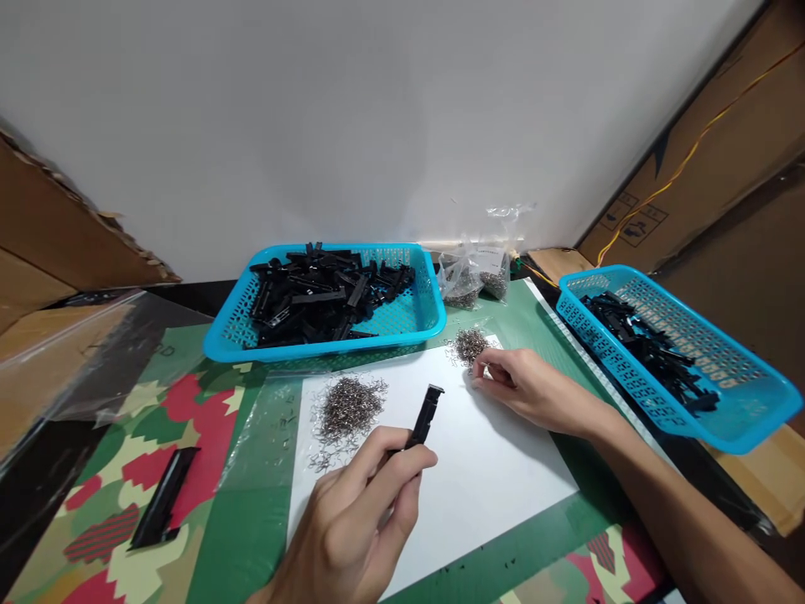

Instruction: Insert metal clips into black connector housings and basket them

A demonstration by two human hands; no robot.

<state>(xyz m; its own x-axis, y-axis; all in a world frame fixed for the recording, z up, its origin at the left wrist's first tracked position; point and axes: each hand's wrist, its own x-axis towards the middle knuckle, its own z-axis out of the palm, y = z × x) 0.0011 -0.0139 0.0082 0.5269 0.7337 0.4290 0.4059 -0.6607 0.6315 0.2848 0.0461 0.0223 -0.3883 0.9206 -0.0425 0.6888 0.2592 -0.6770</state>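
Observation:
Between the fingers of my left hand (368, 499) is a narrow black plastic part (426, 415), its notched end pointing up and away from me. My right hand (519, 382) reaches to the edge of a small pile of tiny metal springs or clips (470, 342). Its thumb and forefinger are pinched together; whatever they hold is too small to make out. A larger pile of the same kind of bent metal pieces (349, 407) lies left of centre on the white sheet (496, 495), beyond my left hand.
A blue basket (324, 348) heaped with black plastic parts stands at the back, another blue basket (742, 419) at the right. Clear bags of metal pieces (490, 273) lie against the wall. A single black part (164, 499) rests on the camouflage-patterned cover at left.

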